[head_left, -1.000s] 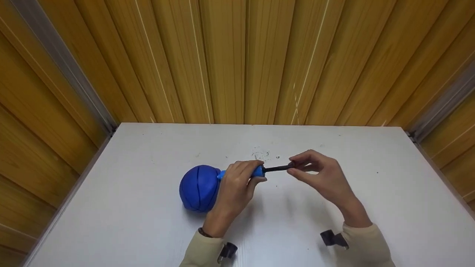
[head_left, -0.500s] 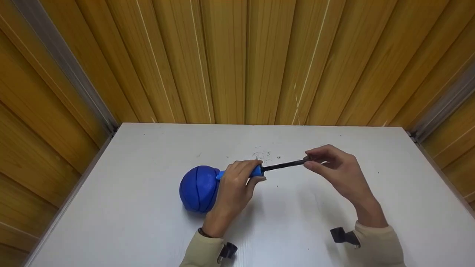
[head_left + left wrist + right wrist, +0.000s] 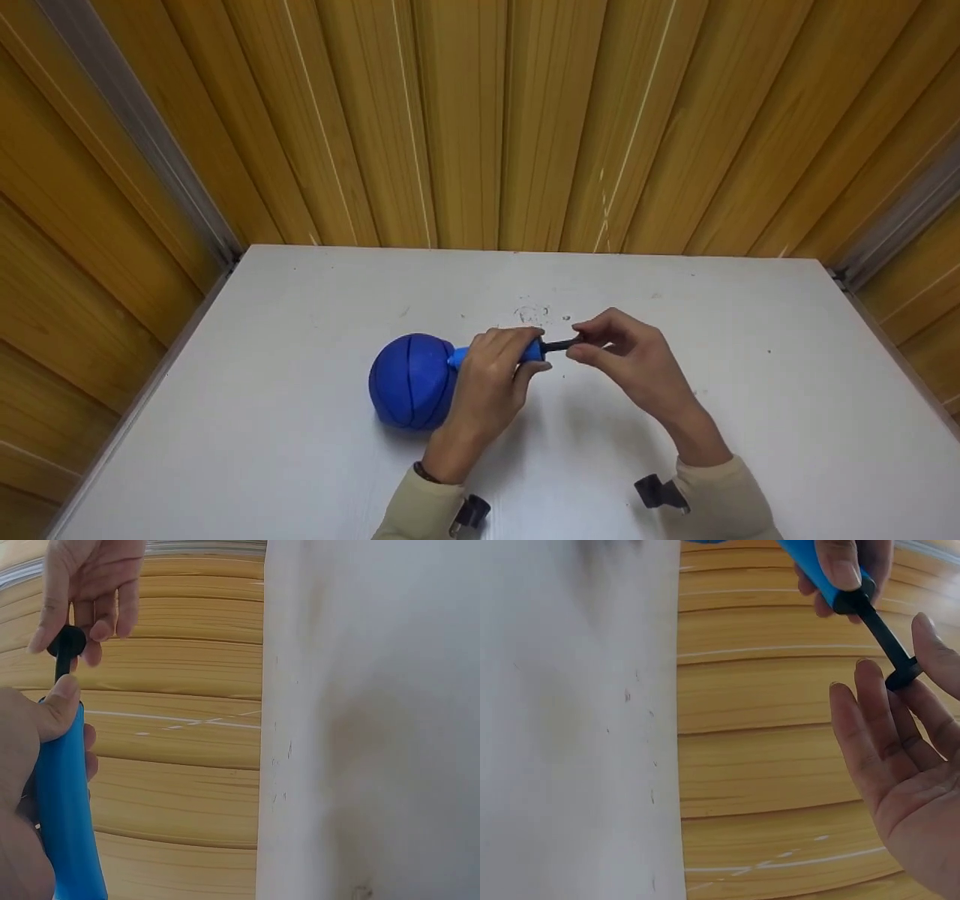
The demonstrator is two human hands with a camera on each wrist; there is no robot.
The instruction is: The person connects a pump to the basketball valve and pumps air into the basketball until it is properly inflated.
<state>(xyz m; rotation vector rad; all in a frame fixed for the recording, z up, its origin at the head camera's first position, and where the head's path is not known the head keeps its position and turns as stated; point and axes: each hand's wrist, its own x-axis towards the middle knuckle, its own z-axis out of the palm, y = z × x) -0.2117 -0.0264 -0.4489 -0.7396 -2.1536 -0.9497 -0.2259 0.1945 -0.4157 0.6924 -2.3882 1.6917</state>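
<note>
A blue ball (image 3: 409, 382) with dark seams rests on the white table, left of both hands. My left hand (image 3: 491, 382) grips the barrel of a blue hand pump (image 3: 532, 351), whose left end meets the ball's side. Out of the barrel's right end comes a black plunger rod (image 3: 557, 346), only a short length of it showing. My right hand (image 3: 630, 364) pinches the round black knob (image 3: 904, 673) on the rod's end between thumb and fingers. In the left wrist view, the barrel (image 3: 69, 817) runs under the left palm and thumb.
The white table (image 3: 300, 465) spreads around the hands, with dark scuffs (image 3: 531, 311) beyond the pump. A yellow wood-look panel wall (image 3: 465, 127) rises at the table's back edge. Black camera mounts (image 3: 471, 513) sit at both beige sleeves.
My right hand first drew the plunger rod out to the right, then pushed it back left into the barrel, further in than a second ago. The left hand keeps its grip.
</note>
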